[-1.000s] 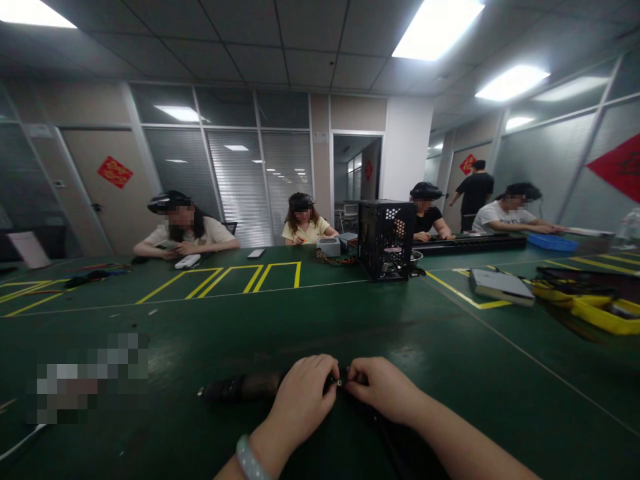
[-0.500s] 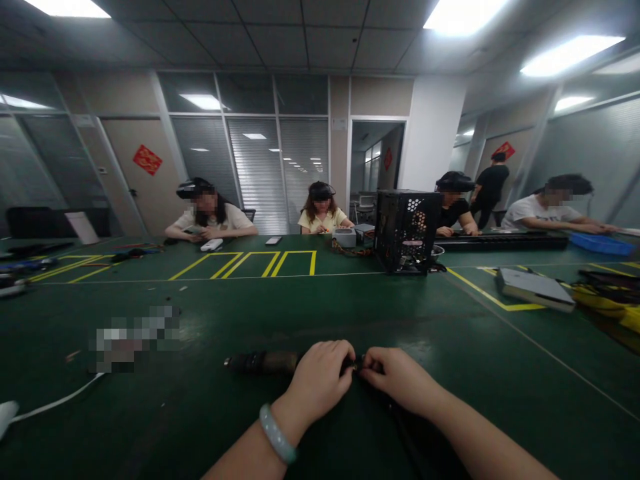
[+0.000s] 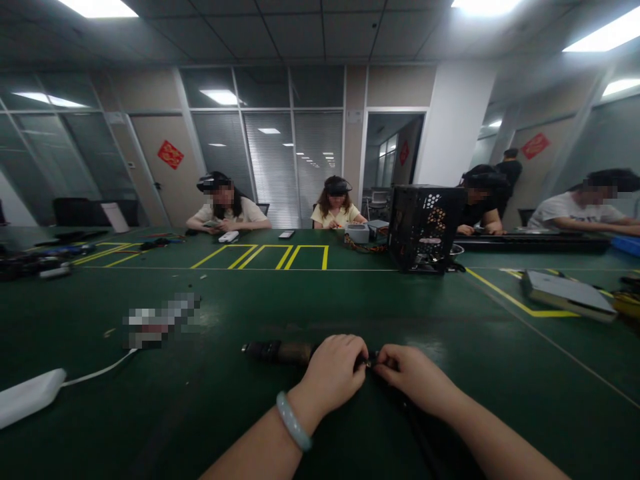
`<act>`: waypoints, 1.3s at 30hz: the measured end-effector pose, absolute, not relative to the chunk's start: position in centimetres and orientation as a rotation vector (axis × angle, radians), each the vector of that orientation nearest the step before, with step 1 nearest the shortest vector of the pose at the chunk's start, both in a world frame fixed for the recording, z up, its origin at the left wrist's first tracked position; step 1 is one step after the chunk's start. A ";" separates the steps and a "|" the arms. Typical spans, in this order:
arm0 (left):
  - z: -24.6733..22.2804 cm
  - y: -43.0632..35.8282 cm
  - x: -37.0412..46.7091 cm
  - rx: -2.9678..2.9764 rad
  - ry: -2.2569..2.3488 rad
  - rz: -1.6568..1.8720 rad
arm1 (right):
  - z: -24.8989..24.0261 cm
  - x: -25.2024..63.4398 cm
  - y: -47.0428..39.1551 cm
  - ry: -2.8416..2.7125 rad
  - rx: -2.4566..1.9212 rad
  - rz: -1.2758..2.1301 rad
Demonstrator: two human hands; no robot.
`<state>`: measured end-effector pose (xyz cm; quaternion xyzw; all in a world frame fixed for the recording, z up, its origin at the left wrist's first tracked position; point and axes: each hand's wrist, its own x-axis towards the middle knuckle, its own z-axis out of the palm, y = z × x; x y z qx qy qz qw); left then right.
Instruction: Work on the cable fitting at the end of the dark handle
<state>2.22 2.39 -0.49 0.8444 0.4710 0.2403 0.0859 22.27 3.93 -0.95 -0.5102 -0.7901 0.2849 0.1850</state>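
Observation:
A dark, cylindrical electric screwdriver (image 3: 280, 352) lies on the green table with its metal tip pointing left. My left hand (image 3: 337, 367) is closed around its rear end, and the palm hides that part. Just to the right, my right hand (image 3: 407, 370) pinches a small dark cord plug (image 3: 374, 359) between thumb and fingers. The two hands almost meet, and a tiny brass-coloured bit shows between them. Whether plug and screwdriver are joined I cannot tell. A black cord (image 3: 415, 420) runs from under my right hand toward the front edge.
A white power bank-like block (image 3: 33, 397) with a white cable lies left, near a blurred-out object (image 3: 160, 321). A black computer case (image 3: 425, 230) stands ahead, with a silver box (image 3: 567, 293) to its right. Several people sit across the table (image 3: 280, 307).
The view has turned slightly left, so everything appears shifted right and more of the white block shows. Both hands keep the same hold.

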 end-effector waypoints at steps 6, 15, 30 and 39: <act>-0.6 2.5 2.3 2.530 1.395 0.720 | -1.3 22.4 4.0 -2.215 -1.433 0.823; -0.2 2.2 2.3 2.496 1.402 0.725 | -1.0 22.3 3.9 -2.214 -1.418 0.815; -0.2 2.2 2.3 2.528 1.408 0.696 | -1.2 22.3 4.1 -2.214 -1.426 0.822; -0.2 2.2 2.3 2.547 1.395 0.693 | -0.9 22.3 3.9 -2.210 -1.421 0.816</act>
